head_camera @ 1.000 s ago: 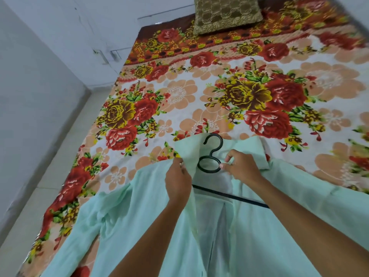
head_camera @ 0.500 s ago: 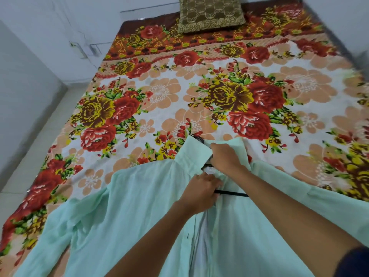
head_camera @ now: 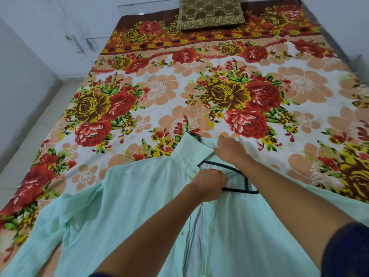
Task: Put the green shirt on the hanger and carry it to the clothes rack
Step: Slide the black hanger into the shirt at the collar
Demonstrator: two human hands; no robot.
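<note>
Green shirt lay flat on the bed, soft and floppy. Your left hand pinched the placket, your right hand pinched the collar just past it. Better grab the hanger.

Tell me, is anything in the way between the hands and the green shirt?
Nothing visible is. The left hand already grips the light green cotton shirt at its front opening, over the black plastic hanger; the right hand touches the collar.

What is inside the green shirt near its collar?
A black hanger lies inside the green shirt. Some bars show in the opening; fabric covers its ends and most of its hook.
</note>
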